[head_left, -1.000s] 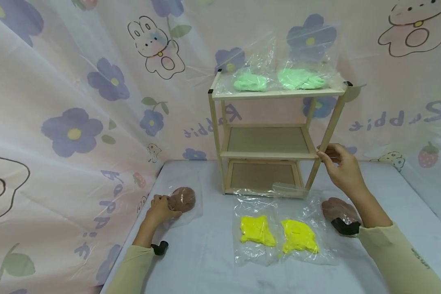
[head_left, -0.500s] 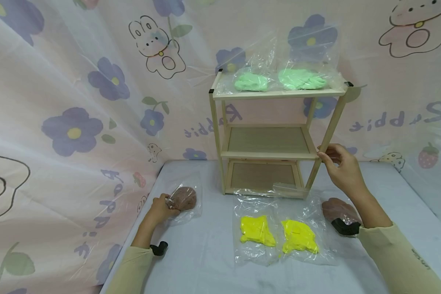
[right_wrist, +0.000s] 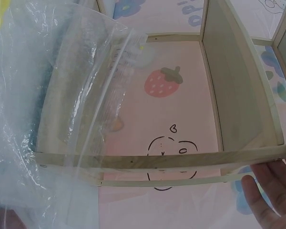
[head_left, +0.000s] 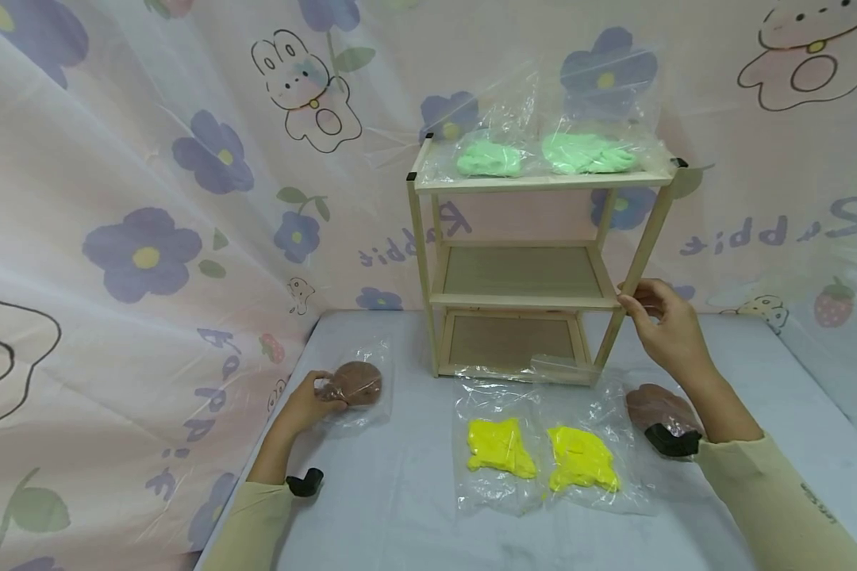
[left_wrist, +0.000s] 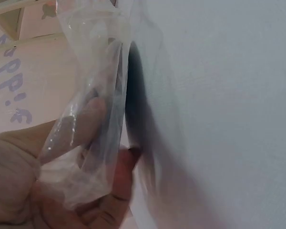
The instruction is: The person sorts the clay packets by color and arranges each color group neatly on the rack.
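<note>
Brown clay bag (head_left: 355, 383) — left hand (head_left: 307, 403) grips it, seemingly lifted.

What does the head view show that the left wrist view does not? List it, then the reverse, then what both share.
Only the head view shows the right hand holding the wooden shelf's front post, two green bags on the top shelf, two yellow bags on the table, and a second brown bag by the right wrist.

Only the left wrist view shows the fingers close up, pinching the clear plastic.

Both show the left hand gripping the brown bag.
</note>
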Available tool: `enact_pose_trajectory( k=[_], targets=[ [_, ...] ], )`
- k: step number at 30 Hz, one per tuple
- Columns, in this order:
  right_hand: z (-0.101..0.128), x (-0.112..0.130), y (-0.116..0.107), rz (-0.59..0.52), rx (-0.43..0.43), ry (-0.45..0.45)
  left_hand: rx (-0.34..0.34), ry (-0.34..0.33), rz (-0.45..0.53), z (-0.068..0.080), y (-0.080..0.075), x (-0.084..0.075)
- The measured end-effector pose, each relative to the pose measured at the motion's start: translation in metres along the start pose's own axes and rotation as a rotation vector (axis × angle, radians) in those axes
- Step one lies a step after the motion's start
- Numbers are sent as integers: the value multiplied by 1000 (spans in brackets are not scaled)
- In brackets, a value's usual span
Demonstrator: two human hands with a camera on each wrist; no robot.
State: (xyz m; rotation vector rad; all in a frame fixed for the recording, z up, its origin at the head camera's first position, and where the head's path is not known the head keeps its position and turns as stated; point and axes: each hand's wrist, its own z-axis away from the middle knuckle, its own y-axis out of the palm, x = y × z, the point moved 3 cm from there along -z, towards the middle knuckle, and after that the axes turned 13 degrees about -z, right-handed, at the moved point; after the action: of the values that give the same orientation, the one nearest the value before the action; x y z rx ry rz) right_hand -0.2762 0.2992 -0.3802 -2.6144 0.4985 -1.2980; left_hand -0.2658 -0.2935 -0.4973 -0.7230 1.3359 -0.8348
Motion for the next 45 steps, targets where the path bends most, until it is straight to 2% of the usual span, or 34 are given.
enact_pose_trajectory(
  k=[13, 27, 38, 42, 45],
  targets=[
    [0, 1, -1, -8, -1, -5, -50, 10, 121, -2, -1, -1],
    [-1, 1, 0, -5, -2, -2, -190, 29, 160, -2, -6, -6],
    [0, 1, 0, -2, -1, -8, -320, 38, 197, 15, -26, -24],
    [-1, 0, 0, -8, 1, -7, -375, 72, 263, 21, -34, -35],
    [-1, -2, 0, -11, 1, -7, -409, 125, 360, 25, -37, -44]
  ],
)
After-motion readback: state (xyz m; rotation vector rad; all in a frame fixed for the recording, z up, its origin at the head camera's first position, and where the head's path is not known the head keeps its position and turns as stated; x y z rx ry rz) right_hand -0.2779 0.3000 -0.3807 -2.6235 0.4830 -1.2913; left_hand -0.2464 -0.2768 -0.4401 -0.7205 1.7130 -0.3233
